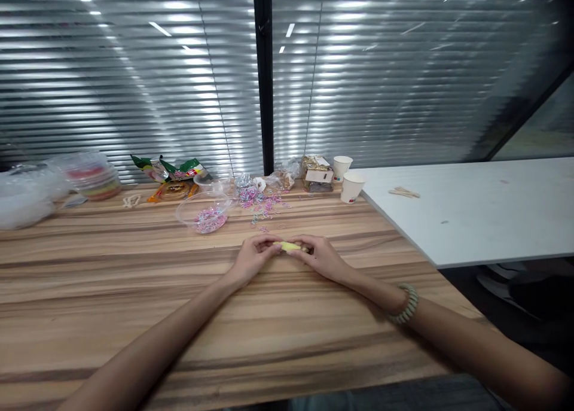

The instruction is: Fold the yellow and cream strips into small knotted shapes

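A small yellow piece (289, 246) is held between my two hands, low over the wooden table (179, 309). My left hand (255, 256) pinches its left end between thumb and fingers. At the other end, my right hand (320, 256) grips it with thumb and fingertips; a small pale bit shows by those fingers, too small to make out. Beyond my hands lie scattered pink, purple and blue small pieces (264, 207), and to their left a clear round container (210, 213) holds more of them.
Two paper cups (352, 187) and a small box (318, 171) stand at the back. Snack packets (174, 177), stacked lidded tubs (92, 177) and plastic bags (22, 198) are at the back left. Wooden sticks (404, 192) lie on the white table (484, 219) at right.
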`<state>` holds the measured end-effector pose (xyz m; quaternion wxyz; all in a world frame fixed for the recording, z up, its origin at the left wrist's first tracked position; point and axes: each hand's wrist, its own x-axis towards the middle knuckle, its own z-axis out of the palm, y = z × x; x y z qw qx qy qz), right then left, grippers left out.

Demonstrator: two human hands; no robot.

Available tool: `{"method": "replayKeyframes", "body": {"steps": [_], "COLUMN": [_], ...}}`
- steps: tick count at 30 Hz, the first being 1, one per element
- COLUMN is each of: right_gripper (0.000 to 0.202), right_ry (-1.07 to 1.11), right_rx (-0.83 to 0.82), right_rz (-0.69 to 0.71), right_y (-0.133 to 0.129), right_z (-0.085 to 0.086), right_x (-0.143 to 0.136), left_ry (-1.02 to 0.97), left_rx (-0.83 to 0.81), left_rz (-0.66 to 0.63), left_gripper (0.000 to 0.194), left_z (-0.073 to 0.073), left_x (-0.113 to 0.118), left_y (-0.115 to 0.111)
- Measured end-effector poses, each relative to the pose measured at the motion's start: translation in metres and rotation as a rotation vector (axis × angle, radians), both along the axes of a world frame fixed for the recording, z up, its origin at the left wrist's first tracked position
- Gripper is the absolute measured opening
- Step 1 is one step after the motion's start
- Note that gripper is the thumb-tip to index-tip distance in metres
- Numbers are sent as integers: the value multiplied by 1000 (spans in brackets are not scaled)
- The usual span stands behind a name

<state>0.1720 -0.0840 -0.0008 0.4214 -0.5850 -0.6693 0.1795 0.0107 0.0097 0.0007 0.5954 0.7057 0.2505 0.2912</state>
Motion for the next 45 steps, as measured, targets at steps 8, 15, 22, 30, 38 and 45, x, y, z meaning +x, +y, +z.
{"method": "replayKeyframes", "body": {"steps": [8,15,22,30,38,45], "right_gripper": [29,35,39,34,23,26], "right_ry": [351,535,632,550,231,132], "right_rx": [-49,-84,-152,-157,0,7], "right_rz": [-71,-67,-48,-39,23,-18], "right_y": [7,9,8,7,6,2], "right_z": [-10,-8,-4,-4,-4,-1], "right_x": [7,8,7,6,9,4], "left_ry": [-55,-34,-11,60,118,71], "left_rx": [-121,-124,112,138,-38,-81], "left_rz": [83,59,23,16,65,-28], "left_gripper": [39,34,32,26,29,31], "left_z": [-2,-4,0,3,8,7], "left_x": [1,1,-2,-3,-2,-4], "left_y": [2,3,2,0,-1,3]}}
